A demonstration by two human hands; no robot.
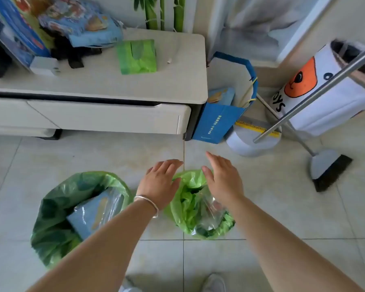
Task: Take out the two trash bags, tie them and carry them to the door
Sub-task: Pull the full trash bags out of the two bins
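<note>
Two green trash bags stand on the tiled floor. The larger bag (57, 224) at the lower left gapes open, with a blue packet and clear plastic inside. The smaller bag (190, 209) sits in the middle, its mouth loosely open over crumpled green and clear plastic. My left hand (160, 182), with a silver bracelet on the wrist, hovers over the smaller bag's left rim with fingers spread. My right hand (221, 178) hovers over its right rim, fingers flat and apart. Neither hand grips the plastic.
A low white cabinet (114, 89) stands ahead, with a green pack of bags (137, 56) and blue packages on top. To its right are a blue paper bag (217, 121), a white round bin (249, 144), a broom (329, 167) and a white toy bag (325, 89).
</note>
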